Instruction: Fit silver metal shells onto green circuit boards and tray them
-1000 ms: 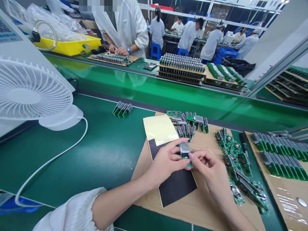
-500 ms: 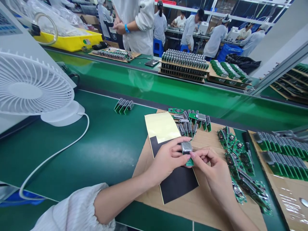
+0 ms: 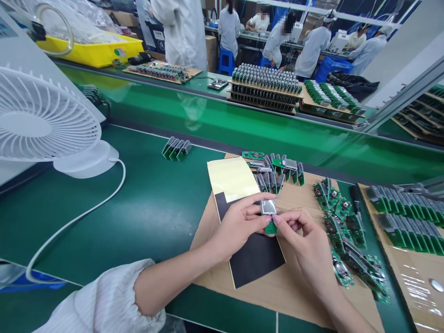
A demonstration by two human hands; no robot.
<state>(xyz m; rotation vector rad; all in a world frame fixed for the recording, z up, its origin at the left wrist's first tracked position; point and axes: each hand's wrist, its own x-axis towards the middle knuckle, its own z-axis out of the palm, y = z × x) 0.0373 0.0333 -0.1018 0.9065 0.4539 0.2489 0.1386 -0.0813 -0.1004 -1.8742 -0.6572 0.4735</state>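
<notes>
Over the cardboard sheet [image 3: 298, 286], the left hand [image 3: 236, 226] grips a small green circuit board with a silver block [image 3: 268, 206] between thumb and fingers; the right hand [image 3: 307, 236] pinches at its lower right, fingers curled. The black sheet with yellow backing [image 3: 256, 261] lies under the hands, its near corner inside the cardboard's near edge, and plain cardboard spans from there toward the right forearm.

Off the cardboard's left edge, a wide stretch of green tabletop [image 3: 149, 199] runs out to the curving white cord [image 3: 74, 219] and the fan [image 3: 45, 120]. Loose circuit boards [image 3: 342, 231] straddle its right edge, with a narrow green strip separating it from the board-filled tray [image 3: 398, 263] farther right.

Upright boards [image 3: 272, 175] crowd the cardboard's far end, leaving a brown gap between them and the loose ones. A small board cluster [image 3: 176, 148] stands left of that end, near the tabletop's far border. Beyond, a raised ledge carries stacked boards [image 3: 265, 88] and a yellow bin [image 3: 100, 52]; people in white coats [image 3: 185, 34] are behind it.
</notes>
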